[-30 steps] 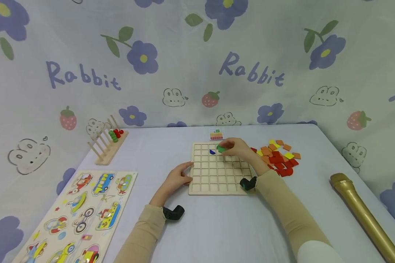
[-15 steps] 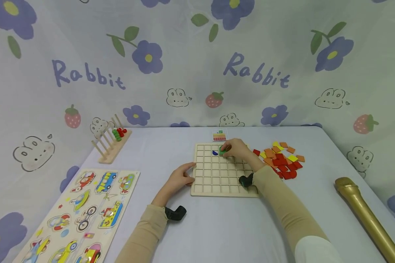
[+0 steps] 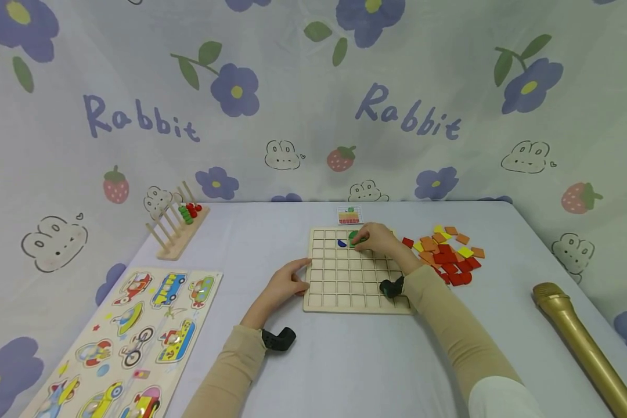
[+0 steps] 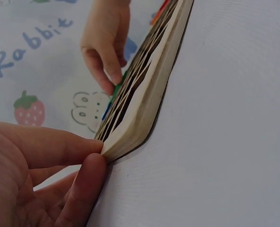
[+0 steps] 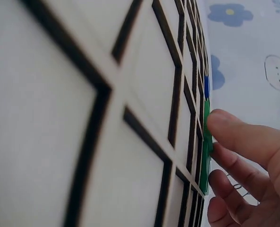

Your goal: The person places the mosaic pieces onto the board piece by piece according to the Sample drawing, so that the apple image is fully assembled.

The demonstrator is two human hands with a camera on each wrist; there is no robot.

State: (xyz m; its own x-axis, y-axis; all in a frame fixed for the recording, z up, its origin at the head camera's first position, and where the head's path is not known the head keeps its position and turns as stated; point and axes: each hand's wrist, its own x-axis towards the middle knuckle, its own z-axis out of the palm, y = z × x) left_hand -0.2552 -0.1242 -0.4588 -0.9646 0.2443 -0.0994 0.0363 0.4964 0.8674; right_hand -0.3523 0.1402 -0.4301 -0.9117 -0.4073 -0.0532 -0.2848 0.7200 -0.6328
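Pale tabletop (image 3: 345, 360), green piece (image 3: 353, 235) partly behind fingers (image 3: 363, 235)

Pale wooden grid board (image 3: 342, 280), square cells, flat on counter (image 3: 355, 360), left edge touched by left grip (image 3: 284, 283). Blue half-round tile (image 3: 342, 243), lying toward far side. Green tile (image 3: 352, 235), just right of it, partly hidden, held by right grip (image 3: 374, 237).

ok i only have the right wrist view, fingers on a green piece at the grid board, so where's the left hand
Observer: The left hand has its fingertips against the left edge of the grid board.
Operator: anything loose off to the right of it
Observer: Yes, a scattered pile of red, orange and yellow pieces.
Operator: and past the far edge
Observer: A small picture card lies just beyond it.
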